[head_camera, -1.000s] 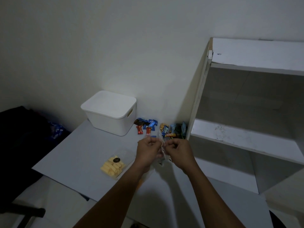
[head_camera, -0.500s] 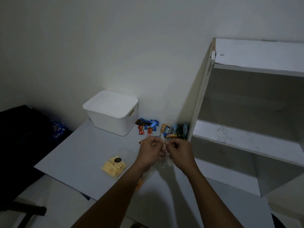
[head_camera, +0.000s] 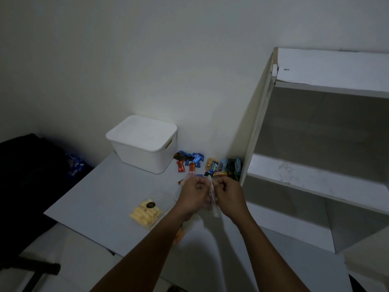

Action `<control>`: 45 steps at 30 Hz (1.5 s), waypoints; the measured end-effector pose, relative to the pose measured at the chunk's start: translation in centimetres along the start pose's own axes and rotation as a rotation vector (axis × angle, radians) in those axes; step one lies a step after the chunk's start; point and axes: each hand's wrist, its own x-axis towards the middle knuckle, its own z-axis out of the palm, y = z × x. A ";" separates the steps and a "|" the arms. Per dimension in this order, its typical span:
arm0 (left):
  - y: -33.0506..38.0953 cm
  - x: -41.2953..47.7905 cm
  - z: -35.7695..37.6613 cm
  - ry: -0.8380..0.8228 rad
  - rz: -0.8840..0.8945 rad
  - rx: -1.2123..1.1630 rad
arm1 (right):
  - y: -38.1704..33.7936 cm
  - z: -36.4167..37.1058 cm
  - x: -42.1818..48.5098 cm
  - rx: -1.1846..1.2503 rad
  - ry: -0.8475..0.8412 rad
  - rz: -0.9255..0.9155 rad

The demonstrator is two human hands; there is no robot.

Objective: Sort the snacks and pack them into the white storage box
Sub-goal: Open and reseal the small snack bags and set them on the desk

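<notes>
Knuckles face up on the left hand (head_camera: 194, 196) and right hand (head_camera: 230, 197), close together over the bench (head_camera: 101, 199); curled fingers (head_camera: 199, 184) of both pinch a clear packet (head_camera: 213, 200) between them.

The left hand (head_camera: 194, 196) and right hand (head_camera: 230, 197) pinch a clear plastic bag (head_camera: 212, 192) between them above the counter (head_camera: 101, 194). The lidded white storage box (head_camera: 145, 150) stands at the far left, with wrapped snacks (head_camera: 189, 162) scattered to its right and a pack of yellow sticks (head_camera: 146, 212) nearer.

white storage box (head_camera: 145, 144), pale yellow sticks (head_camera: 145, 213), seemingly blue and red wrappers (head_camera: 190, 162).
</notes>
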 end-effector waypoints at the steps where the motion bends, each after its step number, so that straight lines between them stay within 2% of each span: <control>1: -0.1 0.0 0.0 0.008 0.008 0.015 | 0.1 0.0 0.0 0.024 -0.003 0.014; 5: -0.4 0.3 -0.4 0.082 0.036 -0.008 | 0.5 -0.4 0.2 0.129 -0.158 0.026; 10: -0.4 0.5 -0.3 0.079 0.078 -0.001 | 0.1 -0.9 0.2 0.175 -0.166 -0.027; 13: -0.3 0.9 -0.7 0.109 0.058 -0.081 | -0.2 -0.9 0.3 0.159 -0.185 -0.089; 18: -0.9 1.3 -0.6 0.139 0.039 -0.189 | -0.1 -0.7 -0.3 0.200 -0.197 -0.068; 22: -0.7 1.3 -0.9 0.138 -0.010 -0.337 | 1.2 -0.4 -1.1 0.081 -0.273 -0.158; 24: -0.8 1.2 -0.9 0.105 -0.041 -0.370 | 2.0 -0.1 -1.1 0.040 -0.234 -0.158; 28: -2.2 1.5 -1.2 0.099 -0.045 -0.278 | 2.7 0.0 -1.1 0.167 -0.071 -0.047; 31: -4.6 1.5 -2.3 0.131 0.005 -0.053 | 3.3 -0.2 -1.3 0.433 -0.097 0.142; 33: -6.3 1.3 -2.9 0.065 -0.024 0.028 | 3.8 -0.3 -1.3 0.623 -0.114 0.288; 37: -8.8 0.5 -3.6 -0.106 -0.138 -0.004 | 5.5 0.1 -1.3 0.921 -0.037 0.532; 42: -11.5 0.1 -3.8 -0.158 -0.103 0.051 | 7.9 1.6 -2.1 1.021 0.041 0.744; 45: -13.6 0.4 -3.7 -0.099 -0.132 0.172 | 8.9 2.8 -2.5 1.015 0.045 0.840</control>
